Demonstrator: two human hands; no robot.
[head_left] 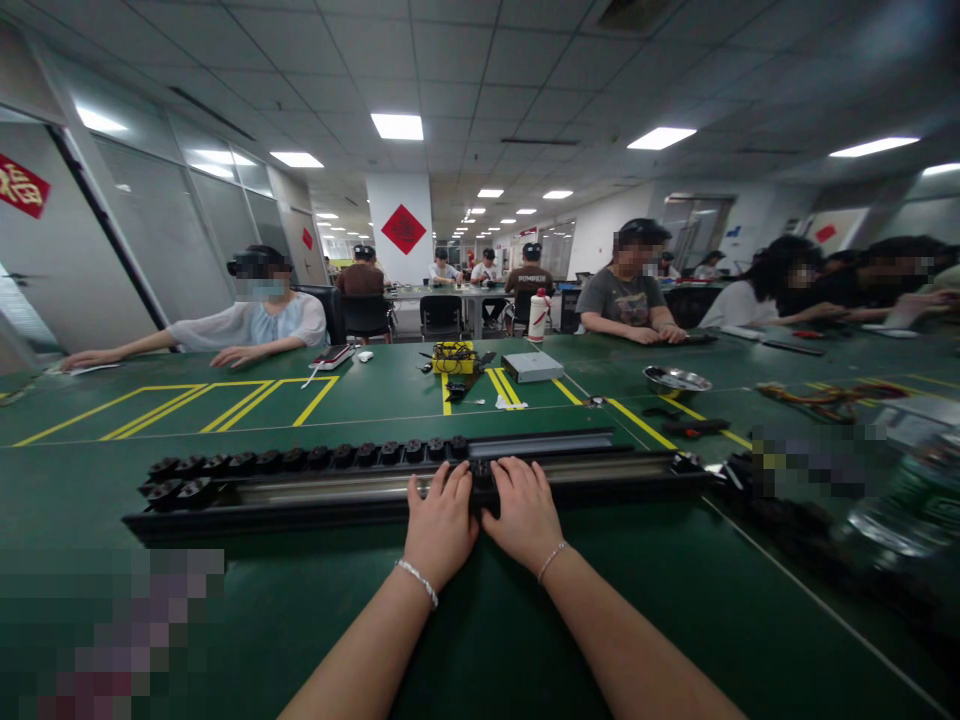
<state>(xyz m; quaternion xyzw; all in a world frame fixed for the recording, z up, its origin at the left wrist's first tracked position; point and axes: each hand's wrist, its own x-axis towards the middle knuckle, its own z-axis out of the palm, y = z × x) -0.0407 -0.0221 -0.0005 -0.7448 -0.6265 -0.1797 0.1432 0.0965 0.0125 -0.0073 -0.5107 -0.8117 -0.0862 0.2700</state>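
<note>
Touching a small black part with left hand and right hand at the near black rail.
With fingers slightly spread; impossible to tell whether pinching the part. With the rail laid across the green table, channel facing up, long axis left to right, right end slightly farther off. Just beyond, nearly parallel, a second rail.

"PUMPKIN" is lettered across a brown shirt; "福" stands on the leftmost red diamond sign.
</note>
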